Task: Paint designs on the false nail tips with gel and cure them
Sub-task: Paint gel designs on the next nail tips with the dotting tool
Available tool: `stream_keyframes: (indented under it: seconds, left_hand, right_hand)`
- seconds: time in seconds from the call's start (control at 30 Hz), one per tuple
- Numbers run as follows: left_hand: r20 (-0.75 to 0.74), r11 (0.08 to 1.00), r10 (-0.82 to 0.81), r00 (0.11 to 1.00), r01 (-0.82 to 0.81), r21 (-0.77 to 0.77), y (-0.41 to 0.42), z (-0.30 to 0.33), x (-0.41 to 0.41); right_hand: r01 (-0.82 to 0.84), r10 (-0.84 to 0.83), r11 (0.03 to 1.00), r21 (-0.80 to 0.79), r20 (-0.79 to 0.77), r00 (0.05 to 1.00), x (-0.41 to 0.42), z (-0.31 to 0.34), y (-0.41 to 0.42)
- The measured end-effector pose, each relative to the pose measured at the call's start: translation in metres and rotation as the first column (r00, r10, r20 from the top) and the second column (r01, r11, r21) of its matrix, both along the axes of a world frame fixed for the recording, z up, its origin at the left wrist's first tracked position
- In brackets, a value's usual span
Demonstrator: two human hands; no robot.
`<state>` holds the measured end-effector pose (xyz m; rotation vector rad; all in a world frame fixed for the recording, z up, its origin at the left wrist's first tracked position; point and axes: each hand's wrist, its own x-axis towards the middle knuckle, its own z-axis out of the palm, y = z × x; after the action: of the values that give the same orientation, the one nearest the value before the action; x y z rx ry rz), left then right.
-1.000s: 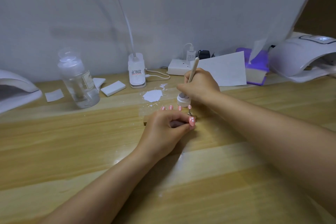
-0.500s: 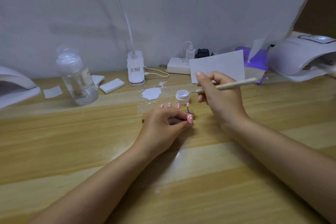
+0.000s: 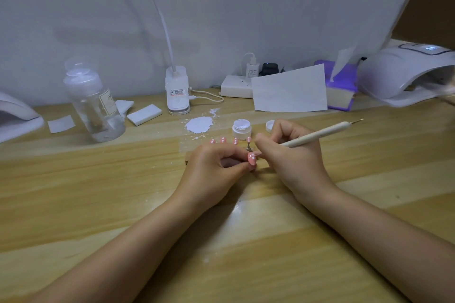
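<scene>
Five pink nail tips [image 3: 252,158], one gel pot [image 3: 241,128], two lamps [image 3: 403,71].

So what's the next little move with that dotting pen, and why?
Probably touching the cream-coloured dotting pen, gripped in the right hand, down onto the pink false nail tip pinched in the left hand. The pen's working end sits at that nail, which shows few white marks, and the open white gel pot stands just behind.

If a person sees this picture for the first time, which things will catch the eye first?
At the centre of the wooden table, the left hand pinches a pink nail tip with white dots, while the right hand holds a dotting pen against it. Behind them stand an open gel jar and more pink tips. A white curing lamp sits far right.
</scene>
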<state>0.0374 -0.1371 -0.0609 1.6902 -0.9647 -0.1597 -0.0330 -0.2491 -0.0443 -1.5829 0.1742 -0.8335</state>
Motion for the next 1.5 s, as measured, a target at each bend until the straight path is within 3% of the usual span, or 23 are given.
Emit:
stream_keyframes:
  seconds: [0.63,1.5]
  left_hand:
    - [-0.005,1.000,-0.002,1.000,0.002,-0.006,0.0001,0.0024,-0.0017]
    - [-0.024,1.000,0.012,1.000,-0.012,0.009,-0.0002,0.0034,-0.0018]
  right_hand:
    - [-0.107,0.106,0.993,-0.056,-0.025,0.994,0.0001,0.0006,0.0004]
    - [-0.097,0.096,0.994,-0.052,-0.035,0.995,0.0010,-0.0007,0.0005]
